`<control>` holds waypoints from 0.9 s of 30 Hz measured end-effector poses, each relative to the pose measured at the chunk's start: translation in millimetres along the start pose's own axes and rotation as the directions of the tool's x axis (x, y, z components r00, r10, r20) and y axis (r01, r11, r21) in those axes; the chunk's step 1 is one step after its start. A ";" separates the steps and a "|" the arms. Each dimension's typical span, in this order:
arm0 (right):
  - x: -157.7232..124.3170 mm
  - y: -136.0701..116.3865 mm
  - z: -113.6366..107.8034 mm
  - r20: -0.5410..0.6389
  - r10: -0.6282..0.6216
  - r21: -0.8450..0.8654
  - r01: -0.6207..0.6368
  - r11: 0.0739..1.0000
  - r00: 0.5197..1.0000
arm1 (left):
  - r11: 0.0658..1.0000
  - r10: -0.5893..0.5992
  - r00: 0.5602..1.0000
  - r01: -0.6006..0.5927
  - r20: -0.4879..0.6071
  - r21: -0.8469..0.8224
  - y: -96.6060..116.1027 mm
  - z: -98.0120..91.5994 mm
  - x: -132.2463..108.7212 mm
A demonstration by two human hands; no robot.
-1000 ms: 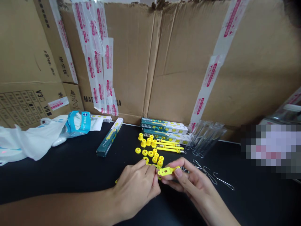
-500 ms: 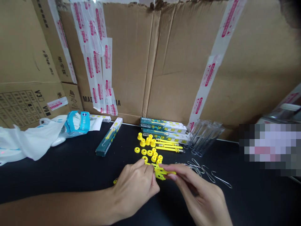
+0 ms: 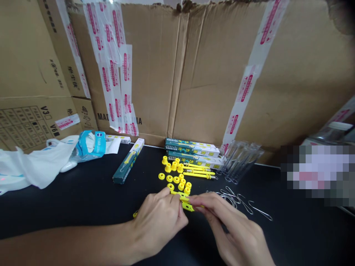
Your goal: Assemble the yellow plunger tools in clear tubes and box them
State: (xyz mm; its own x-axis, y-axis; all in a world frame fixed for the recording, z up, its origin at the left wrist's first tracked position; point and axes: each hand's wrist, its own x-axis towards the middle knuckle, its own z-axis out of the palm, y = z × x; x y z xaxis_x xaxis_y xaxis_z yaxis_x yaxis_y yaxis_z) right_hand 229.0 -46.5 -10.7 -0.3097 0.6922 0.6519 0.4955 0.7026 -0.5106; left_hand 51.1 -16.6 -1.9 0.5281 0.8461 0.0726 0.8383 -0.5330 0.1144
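Observation:
In the head view my left hand is closed, its fingers curled over flat yellow plastic strips with holes low over the table. A small yellow end shows on the far side of this hand. My right hand pinches a narrow yellow strip between thumb and fingers, beside the left fingertips. How the strips meet inside the left hand is hidden. Just beyond the hands lie several yellow rings and flanged yellow caps, with yellow rods with metal ends behind.
Bent wire hooks lie to the right, with clear plastic tubes behind them. Printed small boxes rest against the cardboard wall; another box lies left of centre. A blue tissue pack is farther left.
My right hand has shifted slightly left, and its fingers now cover more of the narrow strip near my left fingertips. My left hand stays almost in place.

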 end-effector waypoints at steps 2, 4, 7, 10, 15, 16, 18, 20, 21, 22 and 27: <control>0.9 -0.1 0.0 -0.002 0.008 0.005 -0.008 1.000 1.000 | 1.000 -0.005 1.000 0.005 0.002 -0.010 -0.3 0.6 -0.5; 2.0 -0.3 0.2 0.004 0.009 0.013 -0.010 1.000 1.000 | 1.000 -0.018 1.000 0.018 -0.015 -0.006 -0.7 2.0 -1.1; 2.7 -0.8 1.1 0.027 -0.016 0.021 0.016 1.000 1.000 | 0.999 -0.025 0.997 0.026 -0.068 0.020 -1.9 5.4 -1.8; 1.3 -0.8 2.4 0.049 -0.043 0.024 0.041 0.999 0.998 | 1.000 -0.003 0.994 0.005 -0.112 0.017 -3.1 8.1 -1.7; -1.5 0.5 2.6 0.073 -0.045 0.008 0.044 0.999 0.996 | 1.000 -0.027 0.998 0.028 -0.050 0.005 -1.1 4.6 0.7; -1.7 0.8 2.5 0.075 -0.050 0.003 0.050 0.999 0.996 | 0.999 -0.038 0.999 0.038 -0.027 0.002 -0.3 3.2 1.3; -2.0 1.0 2.8 0.089 -0.068 -0.015 0.070 0.997 0.994 | 0.999 -0.044 0.999 0.044 -0.002 -0.009 0.8 0.8 2.3; -2.4 0.7 3.8 0.097 -0.063 -0.039 0.067 0.997 0.993 | 0.999 -0.043 0.999 0.043 0.013 -0.018 1.1 -0.5 2.6; -2.7 0.3 4.4 0.094 -0.058 -0.047 0.062 0.997 0.994 | 0.999 -0.041 0.999 0.042 0.023 -0.019 1.0 -0.8 2.4; -3.0 -0.1 5.0 0.090 -0.053 -0.053 0.058 0.997 0.995 | 0.999 -0.041 0.999 0.042 0.031 -0.019 0.8 -1.0 2.1; -2.5 -1.7 5.1 0.042 -0.015 -0.060 0.018 0.998 0.999 | 0.997 -0.073 0.997 0.074 0.033 -0.013 -0.5 -2.2 0.7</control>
State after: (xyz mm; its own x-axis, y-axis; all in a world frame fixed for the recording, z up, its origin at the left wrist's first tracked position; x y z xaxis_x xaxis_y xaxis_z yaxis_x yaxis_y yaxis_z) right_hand 224.8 -48.6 -14.3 -0.3514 0.6877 0.6353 0.5379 0.7037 -0.4641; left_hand 50.7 -15.7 0.3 0.4693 0.8825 0.0311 0.8732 -0.4690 0.1322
